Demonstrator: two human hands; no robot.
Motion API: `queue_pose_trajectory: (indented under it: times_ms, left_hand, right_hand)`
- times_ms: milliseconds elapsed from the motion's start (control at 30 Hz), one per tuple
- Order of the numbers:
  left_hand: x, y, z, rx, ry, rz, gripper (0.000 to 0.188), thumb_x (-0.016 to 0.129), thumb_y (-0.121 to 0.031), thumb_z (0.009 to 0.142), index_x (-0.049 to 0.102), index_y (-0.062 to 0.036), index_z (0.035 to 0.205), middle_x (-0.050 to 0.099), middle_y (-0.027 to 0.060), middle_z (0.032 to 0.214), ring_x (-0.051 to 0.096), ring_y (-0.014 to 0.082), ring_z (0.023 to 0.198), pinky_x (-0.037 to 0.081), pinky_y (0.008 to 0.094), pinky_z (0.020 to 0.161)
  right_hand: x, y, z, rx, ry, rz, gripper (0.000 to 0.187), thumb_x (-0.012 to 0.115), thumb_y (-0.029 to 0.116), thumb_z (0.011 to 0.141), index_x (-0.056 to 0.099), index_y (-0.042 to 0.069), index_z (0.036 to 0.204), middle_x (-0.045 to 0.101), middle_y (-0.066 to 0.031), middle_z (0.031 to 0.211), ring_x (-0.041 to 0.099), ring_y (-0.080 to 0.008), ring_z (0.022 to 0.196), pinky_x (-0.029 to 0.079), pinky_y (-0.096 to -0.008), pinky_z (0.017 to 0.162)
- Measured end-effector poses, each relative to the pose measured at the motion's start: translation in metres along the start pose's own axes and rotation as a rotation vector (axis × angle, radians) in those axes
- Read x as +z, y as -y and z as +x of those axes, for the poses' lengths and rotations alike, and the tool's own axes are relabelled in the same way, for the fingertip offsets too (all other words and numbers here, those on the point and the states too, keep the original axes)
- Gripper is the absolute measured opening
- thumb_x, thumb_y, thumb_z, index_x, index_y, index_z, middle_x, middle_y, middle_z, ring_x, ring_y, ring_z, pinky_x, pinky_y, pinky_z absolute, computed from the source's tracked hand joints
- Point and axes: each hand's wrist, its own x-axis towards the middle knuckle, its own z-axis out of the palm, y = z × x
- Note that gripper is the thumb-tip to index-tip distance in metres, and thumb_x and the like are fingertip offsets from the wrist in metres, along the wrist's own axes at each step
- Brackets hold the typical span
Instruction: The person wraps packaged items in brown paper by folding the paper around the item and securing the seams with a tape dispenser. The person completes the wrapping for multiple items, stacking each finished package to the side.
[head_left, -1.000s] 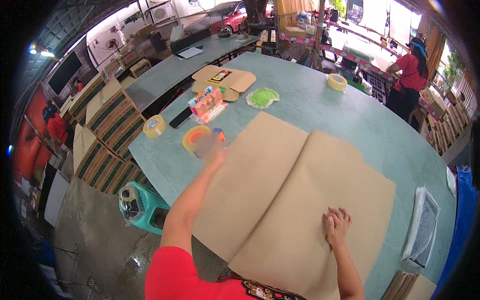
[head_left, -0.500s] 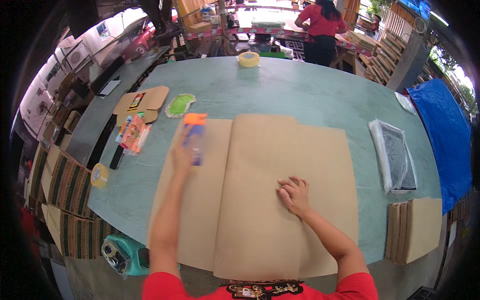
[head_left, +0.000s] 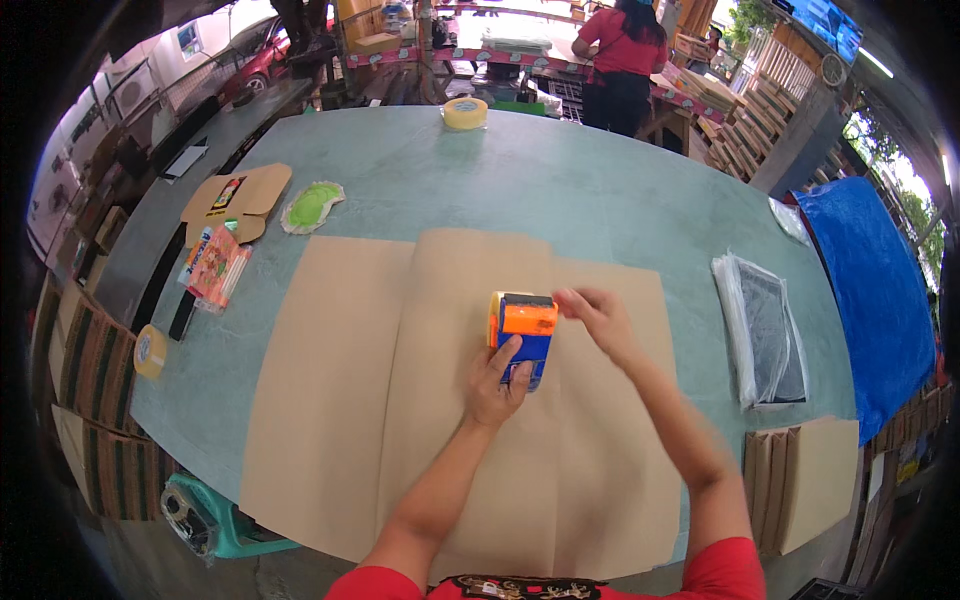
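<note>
My left hand [head_left: 492, 385] is wrapped round a blue and orange tape dispenser [head_left: 524, 345] with a roll of tape in it, held over the middle of a large brown cardboard sheet [head_left: 320, 400]. At the dispenser's orange end, my right hand [head_left: 600, 318] has its fingers drawn together close to the edge. A slight blur hides whether they pinch a tape end. The cardboard lies on the table beneath both hands, its middle panel folded up over the side panels.
On the green table [head_left: 400, 160] sit tape rolls [head_left: 465, 113] [head_left: 150, 351], a green pad [head_left: 313, 207], a cardboard piece [head_left: 235, 200] and colourful packets [head_left: 217, 265]. Plastic-wrapped sheets [head_left: 760, 330], folded cardboard [head_left: 800, 485] and a blue tarp [head_left: 870, 300] are at right. A person [head_left: 622, 65] stands beyond.
My left hand has brought the tape dispenser from the cardboard's left side to its middle. My right hand has lifted off the cardboard and moved up beside the dispenser. The view has shifted slightly.
</note>
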Motion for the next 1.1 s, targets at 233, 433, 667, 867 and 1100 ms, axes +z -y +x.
queue_pose_trajectory:
  times_ms: [233,433,667,867,1100]
  left_hand:
    - [-0.013,-0.008,0.011,0.078,0.142,0.164,0.042,0.063,-0.018,0.076,0.05,-0.0151,0.116,0.056,0.0136,0.08,0.055,0.0295,0.069,0.045,0.0359,0.059]
    - [-0.007,-0.011,0.023,0.144,0.049,0.136,0.044,0.063,-0.024,0.075,0.052,-0.0183,0.118,0.048,0.0062,0.066,0.048,0.0231,0.056,0.041,0.0343,0.05]
    - [-0.017,-0.05,0.041,-0.41,0.285,0.066,0.051,0.061,-0.024,0.077,0.044,-0.0089,0.124,0.06,0.0152,0.086,0.058,0.0273,0.072,0.047,0.0344,0.065]
    - [-0.039,-0.08,0.049,-0.88,0.616,-0.34,0.054,0.057,-0.022,0.083,0.035,-0.0038,0.129,0.06,0.0106,0.091,0.056,0.0131,0.083,0.045,0.0287,0.075]
    - [-0.039,-0.063,0.042,-1.036,0.555,-0.488,0.05,0.049,-0.024,0.087,0.032,-0.0007,0.129,0.057,0.0099,0.1,0.054,0.0116,0.089,0.042,0.0259,0.08]
  right_hand:
    - [0.006,0.114,0.022,-0.243,0.577,-0.864,0.028,0.052,0.023,0.086,0.061,-0.002,0.094,0.061,-0.0099,0.08,0.056,-0.0161,0.08,0.044,-0.033,0.069]
    - [-0.004,0.069,0.059,0.38,0.592,0.112,0.007,0.059,0.008,0.078,0.061,0.001,0.077,0.057,-0.0032,0.066,0.054,-0.012,0.064,0.042,-0.0248,0.059]
    - [0.008,0.042,0.146,0.09,-0.146,-0.405,0.006,0.059,0.005,0.073,0.059,0.002,0.078,0.058,-0.0072,0.069,0.055,-0.0178,0.068,0.042,-0.0318,0.058]
    - [0.042,-0.075,0.171,-0.512,-0.216,-1.087,0.012,0.052,0.003,0.071,0.05,0.005,0.083,0.05,-0.0101,0.083,0.049,-0.0279,0.082,0.039,-0.0387,0.07]
    - [0.07,-0.106,0.151,-0.37,0.004,-1.345,0.019,0.05,0.017,0.077,0.051,0.003,0.09,0.051,-0.0104,0.093,0.048,-0.0267,0.09,0.039,-0.037,0.077]
